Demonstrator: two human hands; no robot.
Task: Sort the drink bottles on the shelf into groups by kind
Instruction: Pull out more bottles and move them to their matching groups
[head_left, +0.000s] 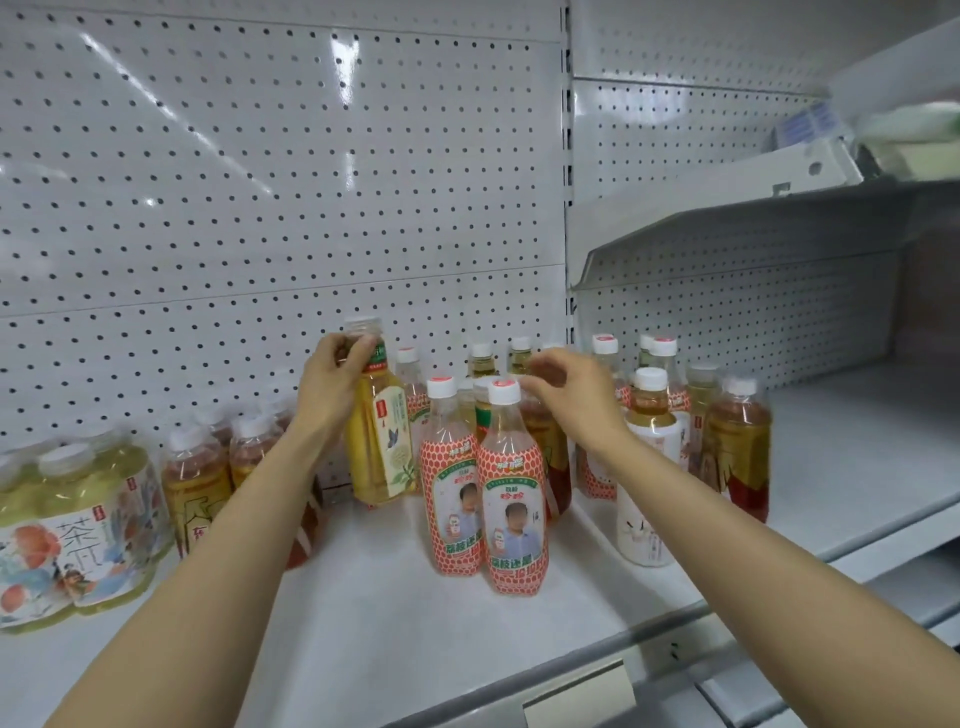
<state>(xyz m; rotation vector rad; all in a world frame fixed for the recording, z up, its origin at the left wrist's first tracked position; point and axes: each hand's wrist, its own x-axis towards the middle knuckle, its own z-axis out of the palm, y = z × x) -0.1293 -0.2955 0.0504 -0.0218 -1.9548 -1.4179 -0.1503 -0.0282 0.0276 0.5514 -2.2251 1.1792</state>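
1. The left hand (332, 371) grasps the neck of the yellow tea bottle (382, 441), which stands on the shelf (395, 623).
2. The right hand (558, 384) hovers released over the red-patterned bottles (511, 499).
3. Full bottles are probably heavy and smooth; hold below the cap.

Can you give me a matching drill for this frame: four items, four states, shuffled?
Items:
1. yellow-green tea bottle with butterfly label
2. front red-netted clear bottle with white cap
3. shrink-wrapped multipack of pale green tea bottles
4. right hand

States:
A. hovers with curled fingers, holding nothing
B. held at the neck by the left hand
C. stands free at shelf front
D. sits at far left

Pairs: 1-B, 2-C, 3-D, 4-A
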